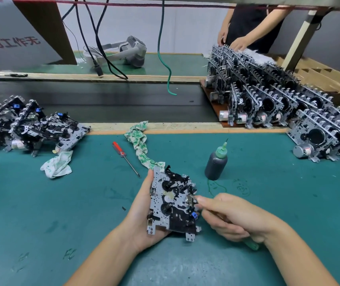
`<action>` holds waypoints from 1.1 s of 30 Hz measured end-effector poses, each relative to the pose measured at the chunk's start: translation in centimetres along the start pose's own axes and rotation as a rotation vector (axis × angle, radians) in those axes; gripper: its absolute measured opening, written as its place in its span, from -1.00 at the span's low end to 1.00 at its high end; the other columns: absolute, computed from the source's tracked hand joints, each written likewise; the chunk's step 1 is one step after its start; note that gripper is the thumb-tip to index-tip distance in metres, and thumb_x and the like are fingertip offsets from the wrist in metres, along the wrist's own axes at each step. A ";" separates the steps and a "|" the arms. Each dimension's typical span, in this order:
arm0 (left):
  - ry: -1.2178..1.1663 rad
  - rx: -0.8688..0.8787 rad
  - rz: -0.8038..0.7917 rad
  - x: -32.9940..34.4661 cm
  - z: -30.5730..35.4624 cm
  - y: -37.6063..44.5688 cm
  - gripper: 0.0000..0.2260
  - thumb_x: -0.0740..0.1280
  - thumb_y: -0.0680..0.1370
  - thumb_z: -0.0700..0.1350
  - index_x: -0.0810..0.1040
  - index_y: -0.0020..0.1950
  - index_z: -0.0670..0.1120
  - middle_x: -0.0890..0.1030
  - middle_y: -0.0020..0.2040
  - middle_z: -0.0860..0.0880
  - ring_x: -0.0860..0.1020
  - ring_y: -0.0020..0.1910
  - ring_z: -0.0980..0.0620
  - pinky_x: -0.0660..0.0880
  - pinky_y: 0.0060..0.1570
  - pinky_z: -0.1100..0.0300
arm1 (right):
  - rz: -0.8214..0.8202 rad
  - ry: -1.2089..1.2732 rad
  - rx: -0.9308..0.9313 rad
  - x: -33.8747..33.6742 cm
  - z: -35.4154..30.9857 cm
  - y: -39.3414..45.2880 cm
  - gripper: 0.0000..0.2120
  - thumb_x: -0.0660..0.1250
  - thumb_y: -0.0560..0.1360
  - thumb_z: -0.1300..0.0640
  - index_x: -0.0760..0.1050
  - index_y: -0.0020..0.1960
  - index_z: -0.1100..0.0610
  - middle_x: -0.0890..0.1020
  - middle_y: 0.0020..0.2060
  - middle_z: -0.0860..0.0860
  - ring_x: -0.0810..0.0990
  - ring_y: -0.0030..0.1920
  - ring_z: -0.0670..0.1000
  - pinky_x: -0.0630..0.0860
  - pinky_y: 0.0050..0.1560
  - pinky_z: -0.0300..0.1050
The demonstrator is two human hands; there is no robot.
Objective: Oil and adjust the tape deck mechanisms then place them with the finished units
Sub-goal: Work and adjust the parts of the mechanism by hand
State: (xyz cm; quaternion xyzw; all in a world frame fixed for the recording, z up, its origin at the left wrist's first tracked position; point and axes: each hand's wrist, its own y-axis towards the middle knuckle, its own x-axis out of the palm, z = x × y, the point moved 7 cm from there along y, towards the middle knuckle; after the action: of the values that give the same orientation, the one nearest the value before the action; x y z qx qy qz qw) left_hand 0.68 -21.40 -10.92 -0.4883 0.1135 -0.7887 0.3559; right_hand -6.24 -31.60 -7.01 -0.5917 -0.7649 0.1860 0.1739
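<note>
My left hand [142, 211] holds a tape deck mechanism [171, 203] from below and along its left edge, tilted up over the green mat. My right hand [231, 215] grips a green-handled tool [251, 244] whose metal tip touches the mechanism's right side near a blue part. A dark oil bottle [216, 162] with a green nozzle stands just beyond, to the right. A pile of mechanisms [31, 129] lies at the left. Rows of standing mechanisms [278, 104] fill the right side.
A red-handled screwdriver [123, 155] lies on the mat [61, 203] beside a twisted rag [140, 145]; a second rag [56, 165] lies left. Another person's hands [237, 43] touch the far stacked units. A headset [128, 51] and cables lie behind.
</note>
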 end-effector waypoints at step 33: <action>0.012 0.046 0.018 0.7 -0.1 -0.2 -0.28 0.04 0.50 0.38 0.71 -0.09 -0.20 0.65 0.03 -0.28 0.67 -0.09 -0.18 0.58 -0.15 0.04 | 0.030 -0.071 0.123 0.6 0.8 0.5 -0.43 0.07 0.62 -0.10 0.23 -0.55 0.04 0.18 -0.73 -0.06 0.08 -0.73 -0.15 0.03 -0.67 -0.36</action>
State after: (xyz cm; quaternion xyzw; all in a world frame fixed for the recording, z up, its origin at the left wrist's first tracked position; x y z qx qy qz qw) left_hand 0.35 -21.70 -10.40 -0.4741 0.1020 -0.7908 0.3734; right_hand -6.37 -30.94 -7.90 -0.5842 -0.7488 0.2561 0.1798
